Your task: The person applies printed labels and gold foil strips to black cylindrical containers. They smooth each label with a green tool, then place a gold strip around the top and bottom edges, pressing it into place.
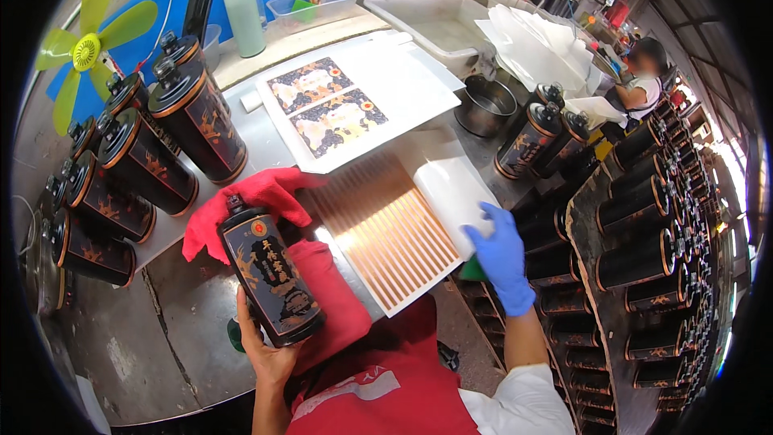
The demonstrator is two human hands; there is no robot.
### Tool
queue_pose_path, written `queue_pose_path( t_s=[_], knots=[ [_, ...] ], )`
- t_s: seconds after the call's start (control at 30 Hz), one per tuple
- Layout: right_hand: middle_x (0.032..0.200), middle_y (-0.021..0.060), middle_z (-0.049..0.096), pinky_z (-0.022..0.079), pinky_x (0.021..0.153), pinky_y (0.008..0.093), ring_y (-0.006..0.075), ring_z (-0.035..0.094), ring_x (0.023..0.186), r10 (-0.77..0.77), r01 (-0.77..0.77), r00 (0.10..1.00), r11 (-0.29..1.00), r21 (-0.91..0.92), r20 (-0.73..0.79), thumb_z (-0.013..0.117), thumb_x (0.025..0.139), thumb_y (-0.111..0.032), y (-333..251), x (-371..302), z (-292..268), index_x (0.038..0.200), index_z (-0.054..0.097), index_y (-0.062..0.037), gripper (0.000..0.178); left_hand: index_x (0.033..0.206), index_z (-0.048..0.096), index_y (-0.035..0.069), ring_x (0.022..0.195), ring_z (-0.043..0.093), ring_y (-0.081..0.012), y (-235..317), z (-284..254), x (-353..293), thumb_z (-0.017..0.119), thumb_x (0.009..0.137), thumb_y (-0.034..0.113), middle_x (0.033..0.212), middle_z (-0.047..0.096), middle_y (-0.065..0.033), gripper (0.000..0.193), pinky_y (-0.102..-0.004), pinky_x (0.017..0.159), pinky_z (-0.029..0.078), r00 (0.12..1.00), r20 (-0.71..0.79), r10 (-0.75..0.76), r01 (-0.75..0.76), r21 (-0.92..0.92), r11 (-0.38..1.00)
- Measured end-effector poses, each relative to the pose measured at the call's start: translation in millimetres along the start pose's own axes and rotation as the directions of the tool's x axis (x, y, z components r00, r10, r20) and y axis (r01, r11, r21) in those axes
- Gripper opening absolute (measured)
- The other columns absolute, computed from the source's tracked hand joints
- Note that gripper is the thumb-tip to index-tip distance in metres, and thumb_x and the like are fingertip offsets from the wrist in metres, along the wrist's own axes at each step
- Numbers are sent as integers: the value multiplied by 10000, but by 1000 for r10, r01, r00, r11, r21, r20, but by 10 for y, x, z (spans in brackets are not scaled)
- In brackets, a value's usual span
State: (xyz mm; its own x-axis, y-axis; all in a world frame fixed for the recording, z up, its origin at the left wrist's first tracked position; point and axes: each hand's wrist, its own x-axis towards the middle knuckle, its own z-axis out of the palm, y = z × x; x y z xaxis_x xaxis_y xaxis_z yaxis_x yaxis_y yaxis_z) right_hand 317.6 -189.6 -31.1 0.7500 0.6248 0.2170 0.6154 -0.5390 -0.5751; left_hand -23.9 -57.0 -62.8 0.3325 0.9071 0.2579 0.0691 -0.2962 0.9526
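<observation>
My bare left hand [266, 354] is wrapped round the lower end of a black bottle [274, 278] with a gold and orange design, tilted with its neck away from me. A red cloth [274, 193] lies behind the bottle, and a red pad [334, 290] sits beneath it. My right hand [501, 254], in a blue glove, is open, its fingers apart at the right edge of a curled white backing sheet [451, 185]. Whether the fingertips touch that sheet I cannot tell. Next to it lies a sheet of narrow copper-gold strips [394, 234].
Several black bottles [173, 113] stand at the left by a green fan [86, 52]. Two printed labels [334, 121] lie on a white board [419, 84]. A dark pot [485, 105] stands behind. Bottle-filled racks [636, 266] line the right; a person [644, 80] sits beyond.
</observation>
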Motion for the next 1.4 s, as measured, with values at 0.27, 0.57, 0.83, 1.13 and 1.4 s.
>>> queue_pose_path(
  t_s=[0.27, 0.57, 0.83, 1.13, 1.4],
  knots=[
    [971, 181, 649, 502, 776, 361, 306, 644, 852, -90, 170, 874, 977, -126, 478, 577, 726, -148, 312, 935, 65, 1231, 567, -72, 511, 1436, 186, -17, 1121, 521, -239, 23, 3, 26, 859, 592, 85, 1273, 490, -149, 1084, -331, 949, 411, 999, 42, -24, 24, 1, 1000],
    [889, 65, 680, 485, 723, 250, 120, 597, 756, -36, 23, 821, 999, 30, 569, 476, 668, -26, -84, 1742, -786, 1194, 595, -39, 540, 1449, 163, 21, 1173, 486, -248, -71, 12, 18, 859, 605, 108, 1334, 429, -157, 1097, -352, 972, 401, 999, 37, 17, -19, 45, 999],
    [1213, 114, 579, 379, 981, 266, 167, 542, 1083, -27, -259, 797, 887, 382, 604, 502, 667, 3, -575, 1345, -1603, 1293, 486, 49, 628, 1436, 173, -15, 1142, 504, -238, -102, 10, 12, 804, 628, 24, 1294, 462, -162, 1026, -332, 952, 406, 1000, 3, -6, 6, 30, 1000],
    [821, 17, 608, 478, 598, 266, 151, 592, 680, 250, -24, 942, 718, 695, -225, 672, 800, -361, 375, 2791, -2406, 964, 610, -64, 345, 1441, 157, -15, 1139, 513, -252, -87, 21, 1, 772, 651, 4, 1315, 446, -180, 1002, -329, 921, 426, 1000, 27, -2, 0, 43, 999],
    [640, -16, 549, 305, 418, 218, 80, 397, 444, 231, -87, 954, 822, 562, -191, 701, 758, -355, 746, 2626, -1664, 866, 660, -81, 297, 1450, 131, 28, 1135, 522, -254, -137, -37, 40, 820, 631, 75, 1338, 422, -167, 1072, -352, 926, 440, 996, 82, 44, -52, 97, 994]
  ],
)
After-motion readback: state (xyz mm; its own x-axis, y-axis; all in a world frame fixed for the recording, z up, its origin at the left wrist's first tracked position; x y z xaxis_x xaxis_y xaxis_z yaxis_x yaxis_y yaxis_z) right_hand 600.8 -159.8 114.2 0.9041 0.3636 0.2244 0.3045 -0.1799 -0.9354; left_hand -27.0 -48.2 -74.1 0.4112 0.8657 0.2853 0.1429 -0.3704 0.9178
